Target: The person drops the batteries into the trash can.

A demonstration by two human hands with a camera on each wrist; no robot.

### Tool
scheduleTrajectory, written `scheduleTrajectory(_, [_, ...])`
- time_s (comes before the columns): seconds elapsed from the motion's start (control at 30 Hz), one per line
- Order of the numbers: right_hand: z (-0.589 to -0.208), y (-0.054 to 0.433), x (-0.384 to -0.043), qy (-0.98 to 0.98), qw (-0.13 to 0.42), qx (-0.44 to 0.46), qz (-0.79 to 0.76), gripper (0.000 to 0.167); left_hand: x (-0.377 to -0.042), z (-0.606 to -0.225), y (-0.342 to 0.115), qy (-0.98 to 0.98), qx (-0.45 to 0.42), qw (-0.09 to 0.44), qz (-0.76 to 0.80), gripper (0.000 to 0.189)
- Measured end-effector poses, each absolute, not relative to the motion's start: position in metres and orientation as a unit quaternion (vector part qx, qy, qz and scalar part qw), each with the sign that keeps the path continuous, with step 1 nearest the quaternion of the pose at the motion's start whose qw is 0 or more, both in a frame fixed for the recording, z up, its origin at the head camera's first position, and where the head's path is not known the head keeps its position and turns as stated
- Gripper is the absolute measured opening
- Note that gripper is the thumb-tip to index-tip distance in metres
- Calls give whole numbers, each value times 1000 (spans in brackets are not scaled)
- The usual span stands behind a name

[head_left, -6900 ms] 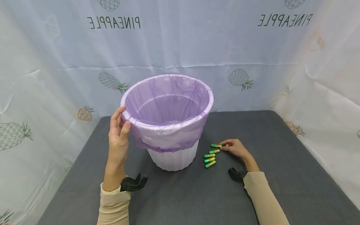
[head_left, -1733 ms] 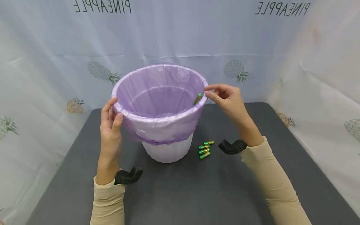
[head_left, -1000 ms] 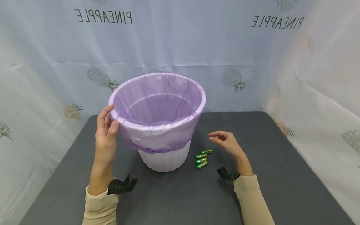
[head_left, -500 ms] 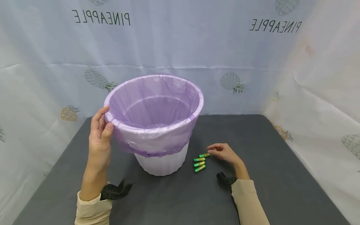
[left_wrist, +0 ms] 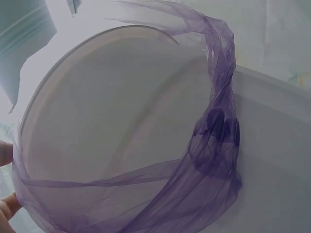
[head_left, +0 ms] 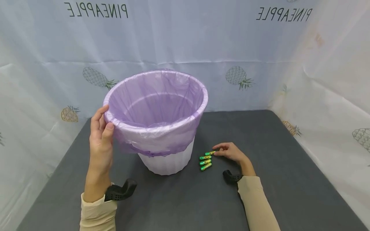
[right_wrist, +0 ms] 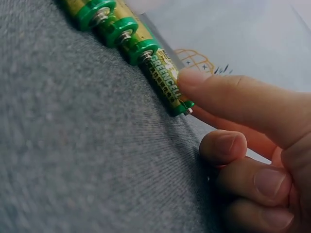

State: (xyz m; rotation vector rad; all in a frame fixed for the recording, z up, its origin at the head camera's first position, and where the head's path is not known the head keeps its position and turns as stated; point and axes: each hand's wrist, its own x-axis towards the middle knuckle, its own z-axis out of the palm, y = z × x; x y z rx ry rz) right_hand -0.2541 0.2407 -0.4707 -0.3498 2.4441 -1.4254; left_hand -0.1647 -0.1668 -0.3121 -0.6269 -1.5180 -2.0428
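Note:
A white trash can [head_left: 167,165] lined with a purple plastic bag [head_left: 157,142] stands on the table. My left hand [head_left: 100,138] grips its rim on the left side, thumb outside and fingers at the edge. In the left wrist view, the bag [left_wrist: 209,189] hangs over the can's wall and fingertips show at the left border. Several green and gold batteries lie in a row right of the can. My right hand [head_left: 231,152] pinches the farthest battery [head_left: 209,153] between thumb and index finger. Up close, the thumb lies against that battery [right_wrist: 167,80], its other fingers curled below.
The other batteries [head_left: 205,162] lie close beside the pinched one, nearer me. A dark grey cloth covers the table [head_left: 179,202]. Pineapple-print curtains [head_left: 185,38] hang behind and at both sides. Each wrist carries a black camera mount [head_left: 120,191].
One battery dropped from my right hand inside the can's rim. That hand then came down to the row and took hold of another battery. My left hand stayed on the rim.

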Motion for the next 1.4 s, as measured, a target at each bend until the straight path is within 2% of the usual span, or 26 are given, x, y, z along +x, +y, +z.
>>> scheduleTrajectory(1.1, [-467,238,-254,854,154,-126,-482,35,-165,-311,-167,-553,-241,260,-754,40])
scheduleTrajectory(1.4, [-469,238,-254,867,148,-114,-462,28,-164,-310,-166,-559,-234,258,-752,40])
